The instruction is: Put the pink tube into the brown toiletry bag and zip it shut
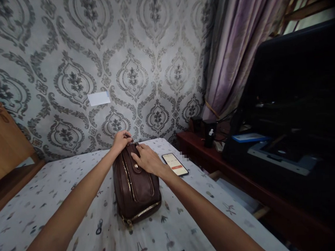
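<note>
Fingers of the left hand (pixel 120 141) pinch the far top end of the brown bag (pixel 135 186); right hand (pixel 147 159) fingers lie flat on its top. Centre frame on the bed (pixel 49 204), bag's long axis runs from lower frame toward the wall, phone (pixel 175 164) just right
</note>
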A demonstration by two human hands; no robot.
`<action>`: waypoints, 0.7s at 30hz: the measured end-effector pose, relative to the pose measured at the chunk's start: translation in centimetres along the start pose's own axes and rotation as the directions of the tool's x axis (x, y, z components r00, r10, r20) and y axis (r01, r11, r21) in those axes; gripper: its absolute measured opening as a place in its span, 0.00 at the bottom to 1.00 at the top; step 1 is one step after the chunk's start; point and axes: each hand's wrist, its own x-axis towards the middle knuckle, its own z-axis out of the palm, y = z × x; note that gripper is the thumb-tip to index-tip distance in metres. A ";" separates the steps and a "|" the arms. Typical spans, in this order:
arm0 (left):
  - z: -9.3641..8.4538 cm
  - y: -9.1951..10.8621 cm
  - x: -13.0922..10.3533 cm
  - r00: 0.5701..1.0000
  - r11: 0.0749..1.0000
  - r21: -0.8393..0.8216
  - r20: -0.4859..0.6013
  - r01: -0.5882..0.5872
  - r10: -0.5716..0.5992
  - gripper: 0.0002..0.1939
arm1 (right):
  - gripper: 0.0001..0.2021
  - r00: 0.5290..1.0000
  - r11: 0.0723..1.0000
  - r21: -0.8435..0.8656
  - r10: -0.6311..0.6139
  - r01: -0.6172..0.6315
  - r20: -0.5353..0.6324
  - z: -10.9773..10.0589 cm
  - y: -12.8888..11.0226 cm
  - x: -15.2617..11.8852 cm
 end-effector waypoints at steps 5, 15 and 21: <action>0.1 0.2 -0.2 1.000 0.999 -0.038 -0.023 -0.002 0.001 0.08 | 0.20 0.995 0.997 -0.001 0.075 -0.076 -0.062 0.5 -0.1 0.0; -0.1 -0.2 -0.4 1.000 0.995 -0.097 -0.026 0.013 -0.016 0.07 | 0.11 0.974 0.865 0.469 0.223 -0.178 -0.040 3.0 1.8 3.7; -0.1 -0.2 -0.2 1.000 0.995 -0.095 -0.002 0.015 -0.015 0.07 | 0.13 0.955 0.812 0.548 0.288 -0.200 -0.078 3.5 2.2 3.8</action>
